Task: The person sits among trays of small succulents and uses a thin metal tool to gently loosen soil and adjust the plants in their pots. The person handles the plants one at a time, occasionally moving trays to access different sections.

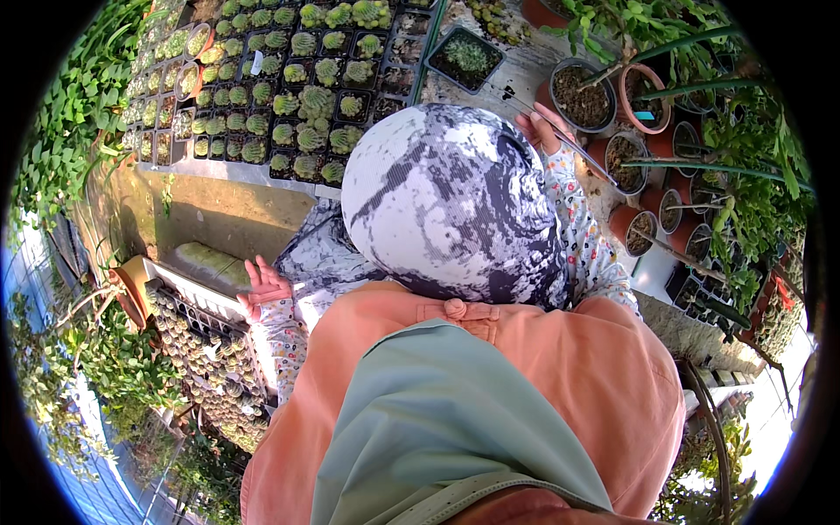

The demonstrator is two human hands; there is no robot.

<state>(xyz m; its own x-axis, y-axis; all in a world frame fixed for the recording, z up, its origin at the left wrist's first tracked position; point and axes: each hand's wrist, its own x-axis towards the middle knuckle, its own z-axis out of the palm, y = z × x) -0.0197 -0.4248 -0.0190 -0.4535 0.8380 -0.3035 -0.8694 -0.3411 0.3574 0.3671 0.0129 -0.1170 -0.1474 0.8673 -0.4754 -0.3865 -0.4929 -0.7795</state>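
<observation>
My right hand [542,131] grips a pair of long metal tweezers [585,155]. Their thin end points toward the near corner of a square black pot [453,79] that holds dark soil and a small pale-green plant [467,52]. Whether the tips touch the pot cannot be made out. My left hand [268,286] is held out at the left with its fingers apart and nothing in it. Below that hand sits a crate [246,321] filled with small cacti [213,371]. Patterned clothing [453,203] bulges between my hands and hides part of the bench.
Black cell trays [394,79] with several rows of round green cacti [316,102] cover the bench at upper left. Terracotta pots [633,231] with soil and long-stemmed plants [787,147] crowd the right. A brown pot [131,289] stands beside the crate.
</observation>
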